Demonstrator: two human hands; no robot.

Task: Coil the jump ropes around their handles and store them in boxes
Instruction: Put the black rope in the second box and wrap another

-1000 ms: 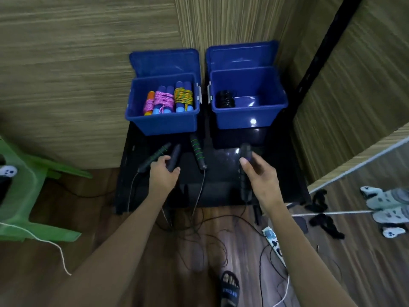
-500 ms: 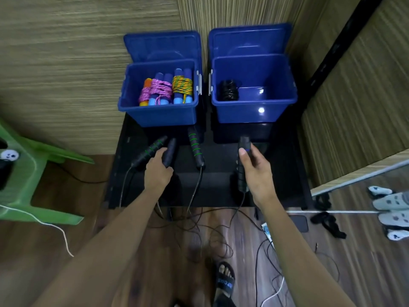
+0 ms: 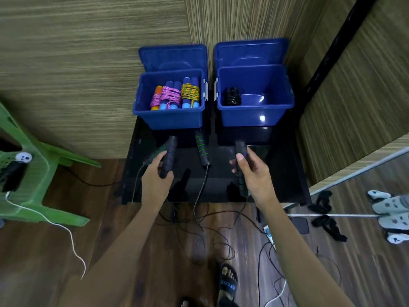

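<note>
1. The black tabletop (image 3: pixel 285 173) carries two open blue bins against the wall: the left box (image 3: pixel 174 118) holds coiled coloured ropes, the right box (image 3: pixel 254 116) holds one black coil (image 3: pixel 231 96) with bare floor beside it, so room remains there
2. Since a second ago both hands have lifted their handles off the glass; the pair is gathered and coiling can start
3. The left hand (image 3: pixel 156 180) has its fingers wrapped round one dark handle (image 3: pixel 168 155); the right hand (image 3: pixel 254 173) pinches the other handle (image 3: pixel 240 149) between thumb and fingers
4. The thin black cord (image 3: pixel 199 196) spills over the tabletop's front edge into a tangle on the floor, a likely snag
5. A green-ringed handle (image 3: pixel 201 147) lies untouched between the hands, just in front of the boxes
</note>
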